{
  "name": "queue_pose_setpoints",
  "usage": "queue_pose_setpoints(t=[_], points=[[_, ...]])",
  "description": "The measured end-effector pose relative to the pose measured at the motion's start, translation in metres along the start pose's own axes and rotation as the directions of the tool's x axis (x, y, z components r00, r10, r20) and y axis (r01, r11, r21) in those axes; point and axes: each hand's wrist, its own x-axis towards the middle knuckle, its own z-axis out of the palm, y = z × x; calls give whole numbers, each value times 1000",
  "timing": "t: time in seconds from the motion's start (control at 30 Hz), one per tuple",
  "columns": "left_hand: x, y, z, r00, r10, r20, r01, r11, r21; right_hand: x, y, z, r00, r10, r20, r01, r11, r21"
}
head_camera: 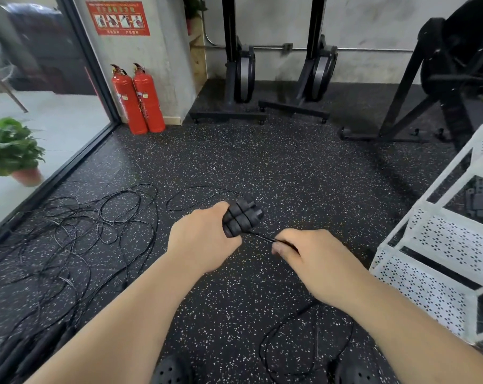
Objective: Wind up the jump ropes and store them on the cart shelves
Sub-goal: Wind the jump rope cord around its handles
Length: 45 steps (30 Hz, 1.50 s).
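Observation:
My left hand [204, 239] grips a pair of black ribbed jump rope handles [243, 217], held side by side with their ends pointing away from me. A thin black rope [262, 236] runs taut from the handles to my right hand [312, 261], which pinches it between thumb and fingers. The rest of that rope [304, 342] trails in a loose loop on the floor below my right arm. A tangle of several more black ropes [76, 231] lies on the floor to the left. The white perforated cart [434, 242] stands at the right, with dark items on one shelf.
Two red fire extinguishers [137, 101] stand by the pillar at the back left. A potted plant [10, 151] sits behind the glass wall on the left. Black gym machines [284, 79] line the back wall. My black shoes [171, 372] show at the bottom edge.

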Motion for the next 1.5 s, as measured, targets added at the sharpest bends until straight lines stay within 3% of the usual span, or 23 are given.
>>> queue_pose_setpoints(t=[0.1,0.2,0.33,0.5,0.6,0.7,0.83,0.97,1.13,1.33,1.43,1.5], points=[[-2,4,3,999,33,-4,-32,994,104,-9,-6,-14,990,-91,-105,70,980,-188],[-7,15,6,989,147,28,-149,975,162,-13,-2,-31,963,-168,-212,135,978,-161],[-22,38,13,913,389,121,-404,905,136,-6,13,-46,956,-161,-244,172,985,26],[-33,52,1,794,607,24,-607,791,79,-1,37,-55,992,-73,-106,108,922,373],[-40,56,-8,793,609,-36,-610,793,-17,-3,43,-57,992,-91,-84,123,807,577],[-44,60,-15,838,544,-43,-544,827,-142,-3,45,-48,995,-74,-71,103,688,718],[-41,61,-17,905,424,-47,-423,878,-223,-1,38,-24,998,60,-16,-18,533,846],[-34,60,-13,960,272,-66,-279,940,-195,3,24,10,960,280,16,-202,651,732],[-16,46,-6,991,80,-105,-87,994,-68,2,4,38,959,259,120,-279,770,573],[-5,20,5,995,5,-95,6,994,106,-26,-26,19,967,100,233,-141,976,165],[-5,17,10,998,48,-32,-43,987,152,-43,-36,-2,983,46,177,-26,993,-116],[-8,20,13,994,102,42,-108,980,166,-47,-39,-18,996,6,93,12,982,-189]])
